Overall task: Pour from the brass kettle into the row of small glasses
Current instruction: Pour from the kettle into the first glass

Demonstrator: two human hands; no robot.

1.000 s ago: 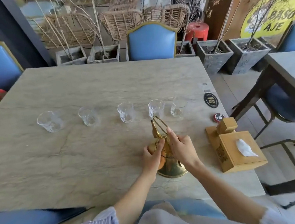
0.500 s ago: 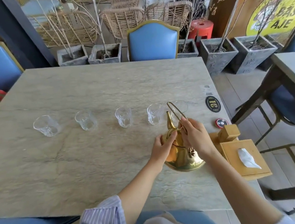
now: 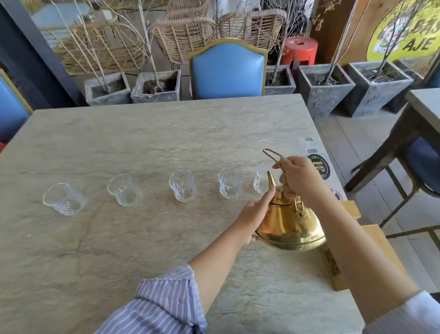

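A shiny brass kettle (image 3: 290, 224) is lifted off the stone table (image 3: 140, 240) and tilted forward, its spout tip just over the rightmost glass (image 3: 261, 182). My right hand (image 3: 298, 177) grips the wire handle. My left hand (image 3: 256, 215) rests against the kettle's left side, index finger stretched to the lid. Several small clear glasses stand in a row: far left glass (image 3: 63, 199), the second (image 3: 124, 190), the middle one (image 3: 183, 186) and the fourth (image 3: 229, 183). No stream of liquid is visible.
A wooden tissue box (image 3: 359, 250) sits at the table's right edge, partly behind my right arm. Two round coasters (image 3: 320, 167) lie near that edge. A blue chair (image 3: 227, 69) stands at the far side, another table (image 3: 437, 110) to the right.
The kettle has been lifted from the table and carried right and forward to the rightmost glass, tipping its spout toward it. Both hands moved with it.
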